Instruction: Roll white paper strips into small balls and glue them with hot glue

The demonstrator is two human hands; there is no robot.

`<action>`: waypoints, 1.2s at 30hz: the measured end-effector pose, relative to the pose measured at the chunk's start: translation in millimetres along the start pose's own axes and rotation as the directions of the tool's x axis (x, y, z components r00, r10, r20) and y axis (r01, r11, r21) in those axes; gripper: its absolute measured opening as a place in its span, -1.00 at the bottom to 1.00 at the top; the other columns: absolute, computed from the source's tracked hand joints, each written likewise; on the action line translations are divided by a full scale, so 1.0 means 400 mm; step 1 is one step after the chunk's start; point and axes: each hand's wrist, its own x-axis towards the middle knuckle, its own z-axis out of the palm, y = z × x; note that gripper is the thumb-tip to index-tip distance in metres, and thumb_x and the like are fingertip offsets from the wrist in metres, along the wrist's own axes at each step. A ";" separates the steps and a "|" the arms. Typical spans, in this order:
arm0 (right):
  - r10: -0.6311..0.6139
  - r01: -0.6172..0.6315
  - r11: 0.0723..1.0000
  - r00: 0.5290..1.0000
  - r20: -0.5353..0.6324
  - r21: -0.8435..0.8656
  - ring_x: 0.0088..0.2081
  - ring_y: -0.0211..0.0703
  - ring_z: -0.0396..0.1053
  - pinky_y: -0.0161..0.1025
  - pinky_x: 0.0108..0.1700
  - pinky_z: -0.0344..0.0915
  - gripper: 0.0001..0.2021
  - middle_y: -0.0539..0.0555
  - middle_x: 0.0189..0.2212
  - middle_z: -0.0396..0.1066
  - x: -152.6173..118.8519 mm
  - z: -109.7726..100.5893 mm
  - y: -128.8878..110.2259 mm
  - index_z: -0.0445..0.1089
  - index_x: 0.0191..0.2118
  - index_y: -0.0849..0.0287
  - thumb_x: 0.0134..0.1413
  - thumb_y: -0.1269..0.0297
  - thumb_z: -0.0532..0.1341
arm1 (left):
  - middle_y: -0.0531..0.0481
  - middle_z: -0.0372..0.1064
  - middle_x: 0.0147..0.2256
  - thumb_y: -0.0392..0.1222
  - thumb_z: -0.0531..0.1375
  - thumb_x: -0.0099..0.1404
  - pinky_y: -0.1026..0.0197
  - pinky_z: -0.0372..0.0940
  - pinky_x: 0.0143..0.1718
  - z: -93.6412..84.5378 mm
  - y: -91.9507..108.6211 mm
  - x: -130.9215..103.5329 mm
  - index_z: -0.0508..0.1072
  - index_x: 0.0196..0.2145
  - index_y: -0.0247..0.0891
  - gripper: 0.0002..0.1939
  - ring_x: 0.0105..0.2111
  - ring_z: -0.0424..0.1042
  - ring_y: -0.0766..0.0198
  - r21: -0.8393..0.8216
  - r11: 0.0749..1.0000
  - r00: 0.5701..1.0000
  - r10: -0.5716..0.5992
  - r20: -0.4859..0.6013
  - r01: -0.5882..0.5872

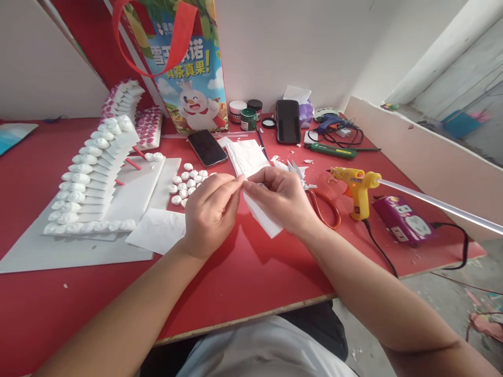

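My left hand (212, 212) and my right hand (281, 196) meet above the middle of the table, fingertips pinched together. A white paper strip (264, 215) slants down from under my right thumb. Its upper end disappears between the fingertips of both hands, so its shape there is hidden. Just behind my hands lies a stack of white paper (249, 155). Several small white paper rosettes (187, 183) are grouped beyond my left hand. A sheet of white paper (159, 230) lies partly behind my left wrist. Orange-handled scissors (329, 209) rest beside my right hand.
At left stands a curved white model (102, 178) edged with rosettes. A yellow glue gun (356, 191) and purple power box (404, 220) with cords sit right. Two phones (207, 147), paint jars (248, 119), a green cutter (332, 151) and a tall bag (188, 68) are behind.
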 end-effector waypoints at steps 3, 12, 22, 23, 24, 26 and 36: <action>-0.070 0.072 0.992 0.997 0.019 -0.108 -0.46 -0.31 0.21 -0.31 -0.41 0.13 -0.82 -0.04 -0.50 0.36 0.000 -0.010 0.007 0.42 -0.37 0.22 0.15 0.22 0.28 | -0.03 0.55 -0.26 -0.32 0.22 0.40 0.21 0.43 -0.18 -0.005 0.006 0.006 0.58 -0.15 -0.22 -0.86 -0.28 0.53 0.28 -0.203 0.952 0.972 -0.216 0.087 0.230; -0.173 0.193 0.941 0.980 0.097 -0.277 -0.46 -0.32 0.15 -0.31 -0.39 0.10 -0.84 -0.03 -0.45 0.43 -0.007 -0.015 0.003 0.48 -0.32 0.23 0.21 0.25 0.26 | 0.02 0.47 -0.32 -0.28 0.20 0.43 0.27 0.34 -0.32 -0.020 -0.008 0.013 0.63 -0.14 -0.16 -0.81 -0.39 0.41 0.35 -0.243 0.924 0.946 -0.246 0.212 0.295; 0.451 -0.689 0.637 0.696 0.558 0.345 -0.39 -0.07 0.51 -0.07 -0.23 0.47 -0.49 0.20 -0.39 0.55 0.051 -0.065 0.002 0.42 -0.19 0.27 0.47 0.05 -0.17 | -0.02 0.53 -0.26 -0.28 0.18 0.44 0.25 0.39 -0.24 -0.036 0.006 0.027 0.59 -0.17 -0.21 -0.84 -0.32 0.48 0.30 -0.176 0.947 0.956 -0.240 0.166 0.269; 0.438 -0.740 0.580 0.636 0.636 0.341 -0.39 -0.06 0.51 -0.01 -0.21 0.48 -0.48 0.22 -0.37 0.55 0.052 -0.063 0.006 0.41 -0.16 0.29 0.48 0.08 -0.20 | -0.02 0.53 -0.25 -0.29 0.18 0.44 0.24 0.39 -0.22 -0.037 0.004 0.026 0.59 -0.16 -0.20 -0.83 -0.30 0.49 0.29 -0.172 0.954 0.962 -0.217 0.164 0.245; 0.410 -0.765 0.547 0.600 0.687 0.341 -0.40 -0.07 0.50 0.00 -0.21 0.49 -0.50 0.23 -0.36 0.56 0.051 -0.058 0.009 0.41 -0.14 0.29 0.48 0.08 -0.19 | -0.02 0.53 -0.25 -0.30 0.17 0.44 0.23 0.39 -0.19 -0.037 0.002 0.025 0.59 -0.15 -0.19 -0.83 -0.28 0.50 0.28 -0.170 0.960 0.967 -0.196 0.163 0.223; 0.365 -0.768 0.527 0.591 0.719 0.364 -0.44 -0.14 0.44 -0.07 -0.25 0.48 -0.57 0.21 -0.36 0.55 0.047 -0.048 0.013 0.42 -0.16 0.26 0.46 0.09 -0.08 | -0.02 0.53 -0.25 -0.31 0.18 0.44 0.22 0.39 -0.16 -0.036 -0.003 0.022 0.59 -0.14 -0.18 -0.82 -0.25 0.51 0.27 -0.167 0.968 0.974 -0.163 0.160 0.189; 0.286 -0.595 0.681 0.753 0.592 0.427 -0.54 -0.39 -0.10 -0.40 -0.53 -0.04 -0.75 -0.09 -0.47 0.14 0.028 -0.045 -0.002 0.39 -0.23 0.22 0.23 0.11 0.31 | -0.01 0.50 -0.31 -0.25 0.20 0.42 0.24 0.36 -0.28 -0.029 0.000 0.021 0.61 -0.18 -0.17 -0.84 -0.36 0.44 0.31 -0.199 0.936 0.951 -0.262 0.162 0.292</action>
